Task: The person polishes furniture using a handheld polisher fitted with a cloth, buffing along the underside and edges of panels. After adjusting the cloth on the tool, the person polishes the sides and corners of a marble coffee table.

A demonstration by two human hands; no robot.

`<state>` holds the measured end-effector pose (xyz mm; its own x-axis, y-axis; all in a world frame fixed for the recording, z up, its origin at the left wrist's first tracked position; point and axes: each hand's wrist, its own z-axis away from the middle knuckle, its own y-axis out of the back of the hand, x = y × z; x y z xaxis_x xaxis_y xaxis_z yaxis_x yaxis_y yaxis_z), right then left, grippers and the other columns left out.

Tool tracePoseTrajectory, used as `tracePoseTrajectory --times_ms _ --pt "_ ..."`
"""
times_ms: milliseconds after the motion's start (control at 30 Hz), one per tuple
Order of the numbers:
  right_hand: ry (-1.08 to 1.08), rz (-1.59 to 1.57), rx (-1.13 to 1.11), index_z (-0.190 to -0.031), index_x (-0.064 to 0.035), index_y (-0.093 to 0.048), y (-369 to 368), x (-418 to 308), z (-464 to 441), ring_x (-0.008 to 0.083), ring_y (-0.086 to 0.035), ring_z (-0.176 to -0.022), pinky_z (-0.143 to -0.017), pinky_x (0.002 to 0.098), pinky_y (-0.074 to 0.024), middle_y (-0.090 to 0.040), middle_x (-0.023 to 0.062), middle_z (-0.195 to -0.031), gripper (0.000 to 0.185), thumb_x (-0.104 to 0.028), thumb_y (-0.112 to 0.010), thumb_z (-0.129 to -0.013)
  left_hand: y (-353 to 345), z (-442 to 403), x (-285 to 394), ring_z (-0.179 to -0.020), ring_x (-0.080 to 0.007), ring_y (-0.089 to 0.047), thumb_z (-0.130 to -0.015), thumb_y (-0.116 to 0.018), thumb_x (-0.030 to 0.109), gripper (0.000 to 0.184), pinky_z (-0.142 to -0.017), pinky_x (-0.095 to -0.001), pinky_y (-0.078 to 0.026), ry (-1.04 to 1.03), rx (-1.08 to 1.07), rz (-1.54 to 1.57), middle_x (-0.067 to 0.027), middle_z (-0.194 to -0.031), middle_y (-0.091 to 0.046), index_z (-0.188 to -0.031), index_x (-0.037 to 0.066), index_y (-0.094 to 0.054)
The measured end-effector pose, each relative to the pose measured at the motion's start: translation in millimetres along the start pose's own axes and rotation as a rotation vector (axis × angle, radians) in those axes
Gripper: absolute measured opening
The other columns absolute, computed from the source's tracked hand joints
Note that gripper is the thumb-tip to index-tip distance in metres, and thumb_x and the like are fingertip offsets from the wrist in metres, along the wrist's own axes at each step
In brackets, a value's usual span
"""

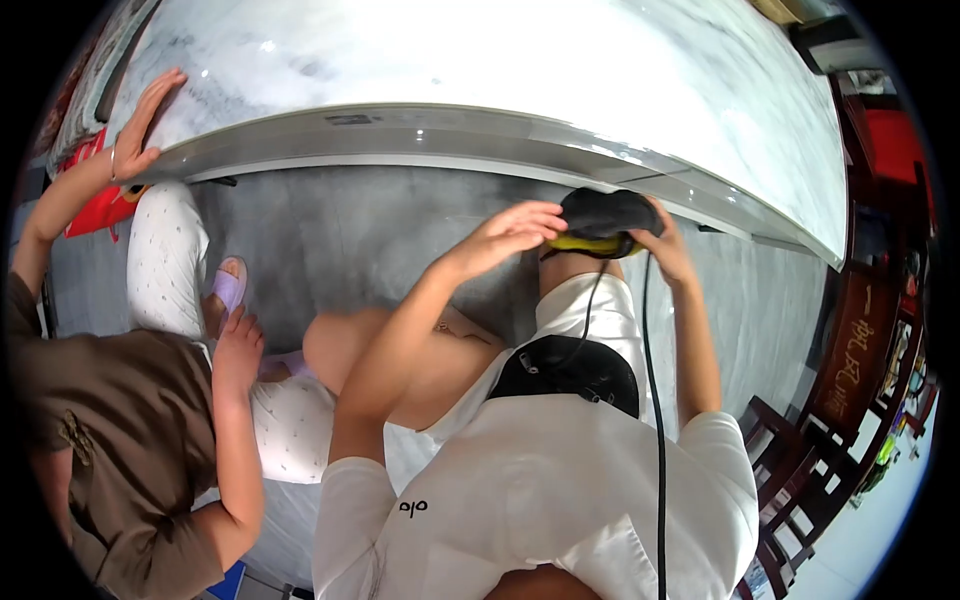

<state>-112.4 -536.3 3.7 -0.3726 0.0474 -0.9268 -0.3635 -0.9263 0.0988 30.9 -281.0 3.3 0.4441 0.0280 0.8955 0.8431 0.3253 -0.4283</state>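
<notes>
A black cloth-like item [608,213] with a yellow part [595,243] under its lower edge rests over my knee, just below the table's front edge. My right hand [668,243] is closed around the item's right side. At its left side is my left hand [515,232], fingers stretched out and fingertips at the edge; whether they touch it is unclear. Two black cords hang from near the item toward my body. A black waist bag [570,372] lies across my lap.
The marble-topped table [480,60] spans the upper view. A co-worker in a brown shirt [130,440] sits at left, one hand [140,130] at the table edge, the other [238,350] on a leg. Dark wooden furniture [850,350] stands at right; a red bag [98,208] at left.
</notes>
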Motion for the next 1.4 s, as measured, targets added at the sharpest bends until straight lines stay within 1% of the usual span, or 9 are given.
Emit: tracePoseTrajectory --times_ms 300,500,667,867,933,1067,1167,1300,1400 --pt "-0.344 0.262 0.416 -0.114 -0.0073 -0.048 106.6 -54.2 86.5 0.0119 -0.056 -0.08 -0.065 0.0271 -0.047 -0.058 0.0029 -0.091 0.04 -0.026 -0.059 -0.081 11.5 -9.0 -4.3 -0.103 -0.0196 -0.049 -0.082 -0.048 0.013 0.04 -0.088 -0.0312 -0.037 0.027 0.157 -0.014 -0.0116 -0.115 -0.051 -0.12 0.004 -0.042" --pt "-0.107 0.679 0.058 -0.112 -0.0016 -0.047 100.4 -96.7 78.3 0.014 -0.052 -0.08 -0.074 0.0263 -0.0426 -0.057 0.0063 -0.085 0.035 -0.013 -0.057 -0.08 -25.8 -19.3 -15.4 -0.1 -0.0118 -0.049 -0.08 -0.055 0.009 0.043 -0.083 -0.0288 -0.039 0.027 0.064 -0.299 -0.0051 -0.114 -0.052 -0.121 0.008 -0.042" --pt "-0.103 0.526 -0.132 -0.124 -0.0013 -0.038 65.0 -120.5 62.4 0.0135 -0.046 -0.099 -0.087 0.0251 -0.0374 -0.051 0.0066 -0.107 0.049 -0.01 -0.059 -0.08 -95.2 -73.1 0.6 -0.123 -0.0288 -0.032 -0.066 -0.074 0.023 0.085 -0.099 -0.0374 -0.029 -0.344 0.104 -0.663 -0.0138 -0.137 -0.027 -0.134 0.01 -0.024" --pt "0.04 0.434 -0.28 -0.134 -0.0057 -0.026 49.2 -117.5 74.4 0.0226 -0.045 -0.111 -0.075 0.0273 -0.0468 -0.035 0.0137 -0.134 0.08 -0.027 -0.071 -0.071 -96.6 -107.2 -30.7 -0.079 -0.0273 -0.06 -0.064 -0.063 0.003 0.026 -0.069 -0.0316 -0.047 -0.348 0.454 -0.383 -0.0124 -0.086 -0.062 -0.089 0.002 -0.058" --pt "-0.056 0.471 -0.189 -0.134 -0.0058 -0.028 53.0 -129.5 82.5 0.0248 -0.047 -0.111 -0.071 0.0277 -0.0488 -0.029 0.017 -0.137 0.08 -0.029 -0.072 -0.07 -88.2 -93.1 -19.1 -0.079 -0.0131 -0.055 -0.065 -0.057 -0.007 0.018 -0.074 -0.0239 -0.042 -0.476 0.461 -0.346 -0.0053 -0.081 -0.058 -0.081 0.0 -0.055" --pt "-0.209 0.593 0.14 -0.126 -0.0057 -0.041 54.5 -123.9 79.8 0.0225 -0.053 -0.103 -0.076 0.0295 -0.0481 -0.034 0.0164 -0.134 0.068 -0.032 -0.07 -0.071 -81.3 -77.4 0.5 -0.078 -0.0119 -0.051 -0.062 -0.06 -0.006 0.023 -0.073 -0.0241 -0.041 -0.521 0.566 -0.274 -0.0041 -0.082 -0.054 -0.082 0.002 -0.052" --pt "0.282 0.491 -0.054 -0.128 -0.006 -0.037 36.3 -119.0 66.7 0.0249 -0.044 -0.114 -0.096 0.0374 -0.0353 -0.035 0.0117 -0.134 0.081 -0.03 -0.076 -0.062 -97.5 -77.5 29.6 -0.08 -0.0118 -0.05 -0.06 -0.062 -0.004 0.026 -0.075 -0.0241 -0.04 -0.574 0.607 -0.301 -0.004 -0.084 -0.052 -0.082 0.003 -0.05" --pt "0.168 0.294 -0.29 -0.135 -0.0038 -0.02 7.3 -131.6 56.3 0.0251 -0.024 -0.128 -0.104 0.0389 -0.0196 -0.025 0.0109 -0.139 0.118 -0.036 -0.085 -0.042 -136.6 -85.2 69.7 -0.083 -0.0194 -0.05 -0.056 -0.066 0.001 0.03 -0.076 -0.0266 -0.04 -0.735 0.568 -0.358 -0.0073 -0.086 -0.049 -0.082 0.004 -0.05" --pt "0.152 0.35 -0.217 -0.132 -0.0039 -0.025 23.2 -106.5 42.0 0.0233 -0.03 -0.124 -0.103 0.0366 -0.0227 -0.032 0.0112 -0.134 0.107 -0.036 -0.082 -0.047 -155.3 -108.0 86.7 -0.083 -0.021 -0.051 -0.06 -0.061 -0.002 0.024 -0.073 -0.0279 -0.041 -0.933 0.354 -0.455 -0.0075 -0.086 -0.049 -0.082 0.006 -0.053"
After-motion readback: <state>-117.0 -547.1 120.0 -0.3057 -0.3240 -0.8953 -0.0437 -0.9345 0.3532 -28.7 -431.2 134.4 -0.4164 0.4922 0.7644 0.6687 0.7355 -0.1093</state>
